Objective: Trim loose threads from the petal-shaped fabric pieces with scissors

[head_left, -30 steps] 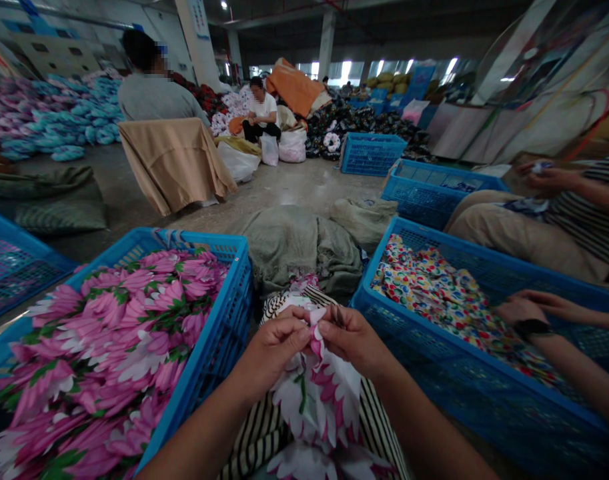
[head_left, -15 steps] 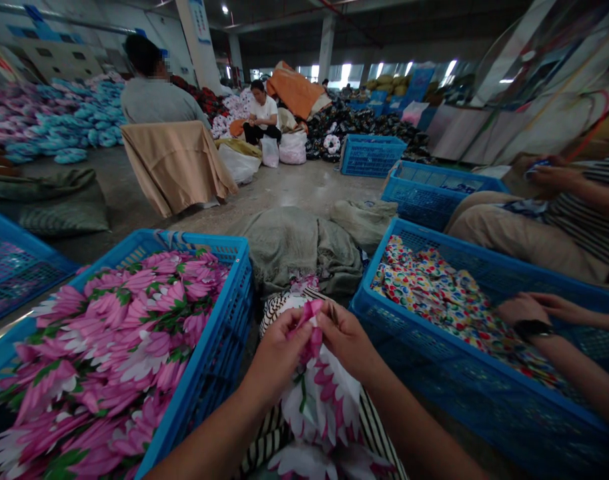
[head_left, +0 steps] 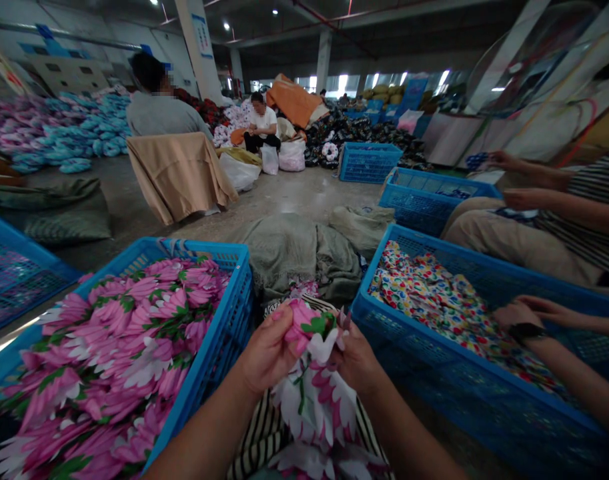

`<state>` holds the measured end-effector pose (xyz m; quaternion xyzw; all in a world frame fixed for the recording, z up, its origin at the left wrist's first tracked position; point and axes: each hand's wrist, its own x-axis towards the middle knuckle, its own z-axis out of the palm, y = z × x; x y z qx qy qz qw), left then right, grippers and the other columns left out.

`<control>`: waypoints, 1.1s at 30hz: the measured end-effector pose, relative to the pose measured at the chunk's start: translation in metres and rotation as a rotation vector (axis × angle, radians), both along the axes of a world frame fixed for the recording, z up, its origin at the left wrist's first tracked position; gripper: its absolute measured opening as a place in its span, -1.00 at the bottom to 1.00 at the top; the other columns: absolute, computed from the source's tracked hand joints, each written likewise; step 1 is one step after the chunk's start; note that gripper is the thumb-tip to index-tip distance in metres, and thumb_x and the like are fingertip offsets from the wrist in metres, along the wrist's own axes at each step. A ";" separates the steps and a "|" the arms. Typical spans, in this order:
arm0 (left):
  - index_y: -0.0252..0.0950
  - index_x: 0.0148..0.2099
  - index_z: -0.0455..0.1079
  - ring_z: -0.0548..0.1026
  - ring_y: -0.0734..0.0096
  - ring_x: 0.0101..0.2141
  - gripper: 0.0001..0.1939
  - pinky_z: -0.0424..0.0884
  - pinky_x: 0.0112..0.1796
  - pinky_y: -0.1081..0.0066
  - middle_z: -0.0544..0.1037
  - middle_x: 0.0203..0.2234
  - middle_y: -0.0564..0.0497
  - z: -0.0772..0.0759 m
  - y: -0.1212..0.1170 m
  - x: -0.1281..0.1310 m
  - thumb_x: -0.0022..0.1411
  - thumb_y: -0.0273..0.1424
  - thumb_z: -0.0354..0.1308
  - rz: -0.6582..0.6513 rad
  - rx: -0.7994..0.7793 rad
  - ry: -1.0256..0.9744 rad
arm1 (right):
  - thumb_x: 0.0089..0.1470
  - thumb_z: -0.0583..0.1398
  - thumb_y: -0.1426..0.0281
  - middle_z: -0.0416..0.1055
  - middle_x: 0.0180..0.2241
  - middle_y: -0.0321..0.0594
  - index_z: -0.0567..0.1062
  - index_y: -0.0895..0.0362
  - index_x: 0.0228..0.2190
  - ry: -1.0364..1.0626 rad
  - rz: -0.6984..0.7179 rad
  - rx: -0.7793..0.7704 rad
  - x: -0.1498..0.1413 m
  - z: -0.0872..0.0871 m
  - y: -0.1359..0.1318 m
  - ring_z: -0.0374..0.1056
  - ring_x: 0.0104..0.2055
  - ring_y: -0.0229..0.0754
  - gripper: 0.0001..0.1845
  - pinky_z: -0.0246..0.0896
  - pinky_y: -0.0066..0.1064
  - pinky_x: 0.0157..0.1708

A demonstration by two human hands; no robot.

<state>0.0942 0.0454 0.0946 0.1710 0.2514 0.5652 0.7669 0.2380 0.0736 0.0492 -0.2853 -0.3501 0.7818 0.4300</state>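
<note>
In front of my lap, my left hand is closed on one edge of a pink petal-shaped fabric piece with a green leaf print. My right hand pinches its other side; something narrow and greyish shows by those fingertips, too blurred to name. Below hang white and pink petal pieces, draped over striped cloth on my lap. To the left, a blue crate is heaped with similar pink petal pieces.
A blue crate at the right holds colourful dotted pieces; a co-worker's hands reach over it. Another person in stripes sits behind. Grey-green sacks lie ahead. A cloth-draped chair stands further off.
My hands have moved slightly apart, and the pink piece between them has spread, showing its green print. The striped co-worker's hands have moved at the far right.
</note>
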 end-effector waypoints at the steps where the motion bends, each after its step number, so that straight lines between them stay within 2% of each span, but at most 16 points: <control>1: -0.32 -0.47 0.33 0.34 0.65 -0.65 -0.81 0.28 -0.58 0.64 0.35 -0.70 0.16 -0.002 0.001 -0.001 0.00 -0.34 0.26 0.028 0.031 0.040 | -0.23 0.28 0.06 0.01 -0.74 -0.53 0.21 0.09 -0.49 0.006 -0.022 0.007 0.002 0.002 0.002 -0.22 -0.77 -0.47 -0.55 -0.29 -0.59 -0.78; 3: -0.32 -0.49 0.29 0.32 0.69 -0.65 -0.80 0.28 -0.57 0.65 0.35 -0.68 0.17 -0.004 0.005 -0.001 -0.01 -0.37 0.27 0.056 0.043 0.066 | -0.16 0.25 0.10 0.00 -0.72 -0.53 0.20 0.09 -0.49 0.001 -0.058 0.038 0.004 0.007 0.006 -0.23 -0.77 -0.48 -0.59 -0.30 -0.60 -0.79; 7: -0.26 -0.28 0.37 0.46 0.50 -0.39 -0.79 0.36 -0.31 0.50 0.51 -0.40 0.06 -0.002 0.010 0.002 0.01 -0.32 0.24 0.095 0.080 0.074 | -0.17 0.26 0.09 0.02 -0.76 -0.54 0.22 0.12 -0.51 -0.065 -0.036 0.099 0.000 0.012 0.009 -0.22 -0.78 -0.48 -0.58 -0.32 -0.61 -0.80; 9: -0.28 -0.26 0.39 0.45 0.45 -0.37 -0.80 0.34 -0.29 0.47 0.51 -0.42 0.04 0.003 0.011 0.004 0.05 -0.30 0.20 0.091 0.163 0.212 | -0.12 0.16 -0.04 -0.01 -0.80 -0.54 0.23 0.13 -0.54 -0.066 0.038 0.040 -0.002 0.015 0.011 -0.25 -0.80 -0.48 -0.52 -0.36 -0.60 -0.80; 12: -0.31 -0.29 0.42 0.41 0.38 -0.34 -0.81 0.29 -0.27 0.46 0.49 -0.44 0.00 0.011 0.012 0.005 0.13 -0.29 0.11 0.056 0.321 0.555 | -0.08 0.00 -0.15 -0.02 -0.83 -0.54 0.25 0.15 -0.54 -0.035 0.077 -0.064 0.001 0.021 0.017 -0.31 -0.82 -0.49 -0.43 -0.39 -0.59 -0.80; 15: -0.33 -0.32 0.45 0.37 0.34 -0.32 -0.77 0.25 -0.24 0.44 0.48 -0.41 -0.02 0.015 0.013 0.002 0.16 -0.29 0.06 0.037 0.485 0.831 | -0.06 0.14 0.06 -0.05 -0.85 -0.56 0.21 0.14 -0.62 -0.051 0.045 -0.066 0.010 0.028 0.024 -0.28 -0.82 -0.50 -0.57 -0.39 -0.60 -0.79; 18: -0.33 -0.38 0.46 0.35 0.39 -0.38 -0.80 0.24 -0.27 0.46 0.46 -0.46 0.02 0.012 0.013 0.000 0.14 -0.32 0.08 0.045 0.538 0.896 | -0.17 0.21 0.38 -0.02 -0.87 -0.55 0.21 0.15 -0.66 -0.054 0.071 -0.060 0.015 0.033 0.025 -0.23 -0.83 -0.50 -0.75 -0.37 -0.61 -0.80; 21: -0.35 -0.39 0.45 0.38 0.40 -0.40 -0.87 0.27 -0.30 0.47 0.47 -0.49 0.03 0.007 0.008 0.003 0.09 -0.38 0.16 0.060 0.454 0.731 | -0.31 0.18 0.55 0.03 -0.87 -0.55 0.26 0.17 -0.65 -0.041 0.083 -0.061 0.016 0.035 0.021 -0.22 -0.85 -0.50 -0.85 -0.40 -0.60 -0.82; 24: -0.32 -0.26 0.45 0.45 0.42 -0.32 -0.86 0.32 -0.22 0.46 0.53 -0.42 0.02 0.002 0.001 0.008 0.07 -0.46 0.18 0.096 0.329 0.348 | -0.39 0.16 0.62 0.06 -0.87 -0.55 0.25 0.16 -0.66 0.000 0.077 -0.052 0.015 0.039 0.015 -0.21 -0.85 -0.51 -0.81 -0.43 -0.60 -0.82; 28: -0.23 -0.30 0.46 0.50 0.50 -0.30 -0.86 0.38 -0.19 0.45 0.58 -0.38 0.08 0.003 -0.007 0.013 0.14 -0.52 0.09 0.105 0.137 -0.146 | -0.39 0.17 0.51 -0.07 -0.89 -0.60 0.13 0.14 -0.71 0.143 0.087 -0.035 0.013 0.048 0.005 -0.31 -0.83 -0.53 -0.75 -0.32 -0.61 -0.78; 31: -0.23 -0.27 0.46 0.51 0.50 -0.27 -0.75 0.40 -0.18 0.44 0.59 -0.34 0.07 0.010 -0.014 0.015 0.26 -0.46 -0.06 0.027 0.080 -0.298 | -0.37 0.16 0.41 -0.18 -0.92 -0.60 0.09 0.13 -0.73 0.214 0.153 -0.029 0.011 0.053 -0.007 -0.35 -0.83 -0.51 -0.73 -0.32 -0.60 -0.77; 33: -0.26 -0.25 0.46 0.50 0.49 -0.24 -0.71 0.39 -0.16 0.45 0.59 -0.32 0.05 0.017 -0.021 0.015 0.29 -0.40 -0.11 0.001 0.115 -0.322 | -0.31 0.16 0.33 -0.12 -0.90 -0.57 0.12 0.13 -0.72 0.228 0.202 -0.029 0.009 0.055 -0.016 -0.36 -0.83 -0.50 -0.74 -0.33 -0.58 -0.77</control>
